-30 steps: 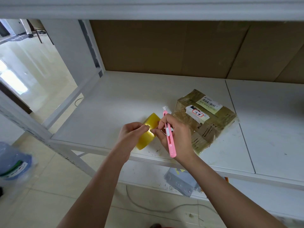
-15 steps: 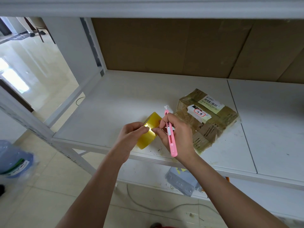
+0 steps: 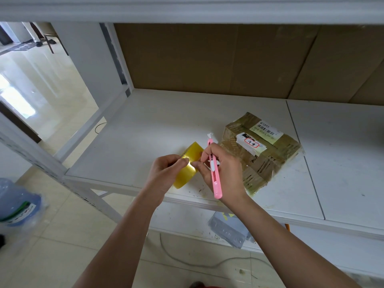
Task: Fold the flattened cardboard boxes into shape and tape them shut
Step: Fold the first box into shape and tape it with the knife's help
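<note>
A yellow roll of tape point(image 3: 188, 169) is held above the front edge of the white shelf point(image 3: 158, 125). My left hand point(image 3: 166, 173) grips the roll, thumb on its outer face. My right hand point(image 3: 223, 173) holds a pink utility knife point(image 3: 214, 173), its tip pointing away from me, while its fingertips touch the roll beside my left thumb. A small cardboard box point(image 3: 259, 152), heavily taped and bearing white labels, lies on the shelf just right of my right hand.
Brown cardboard sheets point(image 3: 207, 59) line the back of the shelf. A grey plastic bag point(image 3: 230, 229) lies on the lower shelf. A blue water bottle point(image 3: 16, 204) stands on the tiled floor at the left. A cable point(image 3: 187, 262) runs across the floor.
Both hands keep nearly the same hold on the roll and knife; only small finger movements at the tape's surface. The view shifted slightly.
</note>
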`<state>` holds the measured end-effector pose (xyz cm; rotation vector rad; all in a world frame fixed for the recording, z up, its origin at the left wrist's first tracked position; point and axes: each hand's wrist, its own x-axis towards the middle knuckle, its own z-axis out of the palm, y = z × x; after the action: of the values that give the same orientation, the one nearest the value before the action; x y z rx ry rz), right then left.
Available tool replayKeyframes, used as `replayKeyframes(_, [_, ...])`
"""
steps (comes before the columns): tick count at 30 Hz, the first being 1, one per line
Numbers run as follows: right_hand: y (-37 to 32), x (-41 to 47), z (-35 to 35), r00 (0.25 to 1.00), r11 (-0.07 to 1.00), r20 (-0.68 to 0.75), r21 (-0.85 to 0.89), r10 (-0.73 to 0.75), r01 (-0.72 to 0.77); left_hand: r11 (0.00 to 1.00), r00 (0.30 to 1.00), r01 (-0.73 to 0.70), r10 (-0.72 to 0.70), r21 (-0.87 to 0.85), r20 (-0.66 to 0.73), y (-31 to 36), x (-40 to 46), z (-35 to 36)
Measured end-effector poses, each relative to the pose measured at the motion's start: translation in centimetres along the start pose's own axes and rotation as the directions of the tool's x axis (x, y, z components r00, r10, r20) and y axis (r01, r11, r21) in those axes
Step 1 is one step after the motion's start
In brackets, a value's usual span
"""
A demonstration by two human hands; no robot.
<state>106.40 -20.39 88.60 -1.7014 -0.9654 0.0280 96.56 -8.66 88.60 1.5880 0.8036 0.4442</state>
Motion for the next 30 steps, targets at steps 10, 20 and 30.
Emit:
replayKeyframes(10, [-1.0, 0.1, -0.9, 0.993, 0.990, 0.090, 0.106, 0.083, -0.092, 1.000, 1.000, 0.014, -0.014, -0.004, -0.017, 0.1, -0.4, 0.2])
replayKeyframes(20, [-0.9, -0.1, -0.3, 0.999, 0.999, 0.042, 0.023, 0.024, -0.025, 1.000, 0.999, 0.006, -0.005, 0.016, -0.047, 0.2, -0.4, 0.5])
replayKeyframes(30, [-0.7, -0.5, 0.1, 0.993, 0.993, 0.048, -0.051, -0.109, 0.111, 0.998, 1.000, 0.014, -0.013, -0.055, 0.026, 0.3, -0.6, 0.3])
